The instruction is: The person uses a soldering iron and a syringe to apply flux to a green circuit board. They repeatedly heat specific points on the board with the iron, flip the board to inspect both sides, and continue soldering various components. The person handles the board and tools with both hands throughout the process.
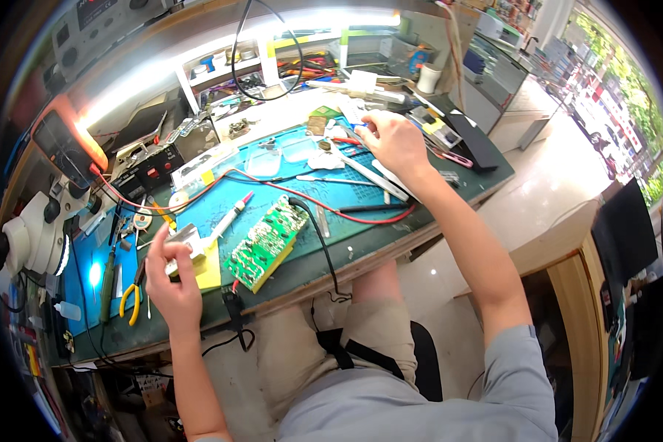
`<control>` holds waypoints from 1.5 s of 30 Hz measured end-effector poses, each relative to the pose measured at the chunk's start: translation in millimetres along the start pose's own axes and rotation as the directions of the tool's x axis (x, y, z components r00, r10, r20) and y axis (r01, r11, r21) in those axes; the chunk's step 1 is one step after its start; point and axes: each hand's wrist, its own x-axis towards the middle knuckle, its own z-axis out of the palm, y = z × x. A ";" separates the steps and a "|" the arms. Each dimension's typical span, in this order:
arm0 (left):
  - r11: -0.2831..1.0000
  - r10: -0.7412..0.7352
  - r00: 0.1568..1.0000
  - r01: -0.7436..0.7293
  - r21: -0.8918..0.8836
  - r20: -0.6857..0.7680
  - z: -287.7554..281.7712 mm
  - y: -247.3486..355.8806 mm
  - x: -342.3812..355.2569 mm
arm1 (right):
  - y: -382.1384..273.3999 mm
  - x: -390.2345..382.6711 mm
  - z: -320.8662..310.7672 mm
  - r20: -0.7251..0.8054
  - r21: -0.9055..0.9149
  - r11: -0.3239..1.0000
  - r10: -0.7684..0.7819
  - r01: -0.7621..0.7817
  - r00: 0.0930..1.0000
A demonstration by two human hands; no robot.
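A green circuit board (267,243) lies solder side up at the bench's front edge, with a black cable at its far end and a yellow part beneath. My left hand (173,283) is raised left of the board, its fingers loosely bent and apart, near a silvery metal piece (188,241) on a yellow pad. I see nothing held in it. Farther right, my right hand (398,147) reaches over the back of the blue mat (272,191), thumb and fingers brought together. Whatever is between the fingertips is too small to make out. A syringe (232,218) rests behind the board.
Red and black leads run across the mat from an orange-edged multimeter (70,144). Tweezers and clear plastic boxes (264,162) lie near my right hand. At left are yellow-handled pliers (131,303), a soldering iron (109,283) and a white lamp (40,236). A black cable hangs off the front edge.
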 end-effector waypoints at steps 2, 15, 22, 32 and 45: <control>0.995 0.070 0.995 -0.074 0.065 0.071 -10.0 -4.6 -7.4 | -17.4 23.5 20.6 0.171 -0.093 0.994 0.068 -0.053 0.983; 0.964 0.262 0.908 -0.230 -0.134 0.328 -25.7 2.1 -1.1 | -24.6 35.7 16.9 0.216 0.057 0.993 -0.117 0.107 0.970; 0.995 -0.054 0.893 0.083 -0.046 0.447 -12.3 38.7 -31.9 | -92.7 -48.8 -45.8 0.521 0.844 0.208 -0.098 -0.494 0.848; 0.999 -0.034 0.928 0.037 -0.002 0.371 -1.9 38.1 -31.6 | -143.2 -84.7 -11.9 -0.018 0.719 0.545 -0.604 0.430 0.796; 0.999 -0.034 0.937 0.038 -0.007 0.347 1.2 32.9 -34.8 | -146.4 -79.9 -5.7 -0.033 0.677 0.535 -0.664 0.506 0.747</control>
